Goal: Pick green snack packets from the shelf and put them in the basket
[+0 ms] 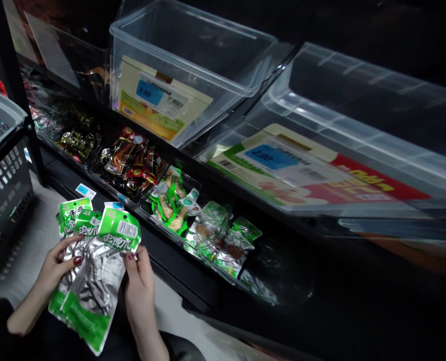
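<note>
Several green and silver snack packets [98,273] are fanned out between my two hands, low at the left of the view. My left hand [59,263] is closed on their left side, its thumb lying across a silver front. At the right edge of the front packet, my right hand [139,278] pinches the foil between thumb and fingers. The front packet carries a white barcode label near its top. Beyond my hands, the lower shelf holds similar green packets [170,200] and clear-fronted green packets [240,245] in clear trays.
A grey shopping basket [8,200] stands at the left. Dark red and black packets [130,160] fill another tray. Above are a clear plastic bin [192,60] and a second clear bin [358,95], both with price labels. A black shelf post [12,75] rises beside the basket.
</note>
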Available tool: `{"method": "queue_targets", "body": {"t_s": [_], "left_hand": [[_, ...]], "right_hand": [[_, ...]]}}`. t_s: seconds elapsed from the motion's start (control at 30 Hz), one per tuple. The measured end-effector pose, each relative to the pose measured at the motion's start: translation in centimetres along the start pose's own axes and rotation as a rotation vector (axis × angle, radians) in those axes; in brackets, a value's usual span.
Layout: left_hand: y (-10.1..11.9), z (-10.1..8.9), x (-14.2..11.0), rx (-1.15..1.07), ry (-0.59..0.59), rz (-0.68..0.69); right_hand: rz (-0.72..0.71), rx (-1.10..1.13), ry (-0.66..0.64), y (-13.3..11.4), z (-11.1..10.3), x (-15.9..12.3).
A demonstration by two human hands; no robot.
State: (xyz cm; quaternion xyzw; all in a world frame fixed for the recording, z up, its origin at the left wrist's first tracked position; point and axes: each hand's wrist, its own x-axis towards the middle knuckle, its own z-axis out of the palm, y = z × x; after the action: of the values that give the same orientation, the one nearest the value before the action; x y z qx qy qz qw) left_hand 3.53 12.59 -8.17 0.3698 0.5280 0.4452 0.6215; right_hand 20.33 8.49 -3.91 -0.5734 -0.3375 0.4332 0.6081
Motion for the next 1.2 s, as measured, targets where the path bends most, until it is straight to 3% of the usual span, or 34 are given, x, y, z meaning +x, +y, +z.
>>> {"method": "queue_targets", "body": {"t_s": [0.2, 0.37, 0.5, 0.6, 0.67, 0.87, 1.03, 1.1, 1.2], "left_hand": [[0.0, 0.1, -0.1, 0.079, -0.024, 0.049], [-0.3, -0.1, -0.1, 0.096, -0.036, 0.081], [-0.3, -0.2, -0.1, 0.025, -0.036, 0.039], [0.1, 0.0, -0.3, -0.017, -0.037, -0.008], [0.3, 0.1, -0.4, -0.046, -0.033, -0.013], [0.8, 0.5, -0.8, -0.093, -0.047, -0.014], [0.9, 1.1, -1.3, -0.108, 0.001, 0.024], [1.1, 1.3, -1.4, -0.132, -0.004, 0.022], [1.5, 1.7, -1.5, -0.195, 0.007, 0.05]], "right_hand": [[0.027, 0.125, 0.074, -0.7, -1.4, 1.3], [0.176, 0.389, 0.038, -1.7, -1.3, 1.6], [0.343, 0.739, -0.208, -1.6, -2.0, 1.6], [0.347, 0.978, -0.419, -0.9, -3.0, 1.6], [0.332, 1.011, -0.453, -0.7, -3.5, 1.7], [0.354, 0.781, -0.304, -1.5, -3.5, 1.8], [0.232, 0.548, -0.226, -1.9, -3.2, 2.3], [0.153, 0.343, -0.114, -2.0, -3.4, 2.8], [-0.011, -0.076, 0.154, -2.0, -4.0, 3.4]]}}
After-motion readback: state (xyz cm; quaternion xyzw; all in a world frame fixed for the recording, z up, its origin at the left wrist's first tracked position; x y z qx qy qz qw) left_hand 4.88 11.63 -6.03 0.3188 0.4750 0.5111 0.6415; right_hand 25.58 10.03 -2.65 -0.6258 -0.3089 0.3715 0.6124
